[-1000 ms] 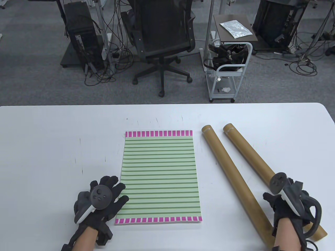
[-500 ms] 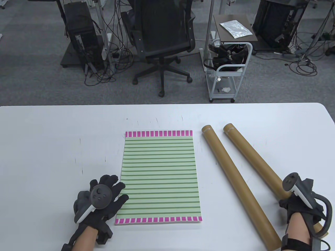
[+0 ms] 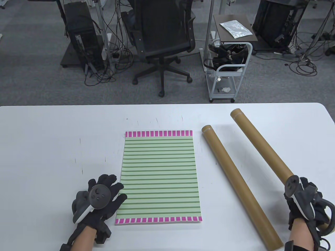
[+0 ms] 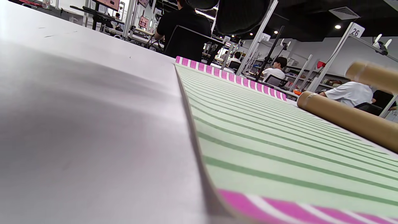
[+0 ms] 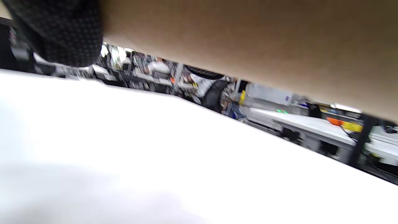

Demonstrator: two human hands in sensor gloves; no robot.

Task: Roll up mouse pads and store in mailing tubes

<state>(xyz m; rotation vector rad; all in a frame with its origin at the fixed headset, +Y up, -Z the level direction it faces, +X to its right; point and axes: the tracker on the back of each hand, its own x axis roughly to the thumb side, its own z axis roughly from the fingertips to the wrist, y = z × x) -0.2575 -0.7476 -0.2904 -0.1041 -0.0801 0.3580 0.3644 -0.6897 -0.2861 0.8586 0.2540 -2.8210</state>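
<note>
A green-striped mouse pad (image 3: 159, 177) with pink-checked short edges lies flat in the middle of the white tabletop (image 3: 47, 141), its long axis running from the bottom of the frame toward the top. The left hand (image 3: 98, 202) sits at the pad's lower left corner, palm down, fingers spread, with the fingertips (image 3: 121, 196) over the pad's left edge; it grips nothing, and whether it presses the pad cannot be told. To the right of the pad lie two brown mailing tubes. The nearer tube (image 3: 240, 185) rests on the tabletop, slanting from just beside the pad's upper right corner down toward the lower right of the frame. The far tube (image 3: 261, 146) is in the right hand (image 3: 306, 204) at the lower right of the frame: that hand wraps around its near end, and the tube points up and to the left, its capped end above the tabletop's far right area. The right wrist view shows the tube across the top of the frame with the tabletop apart below it, so it is lifted. The left wrist view shows the pad's near corner slightly raised off the tabletop. The pad is nearer the left hand; rolling would probably run along its long axis, from the near pink edge away.
</note>
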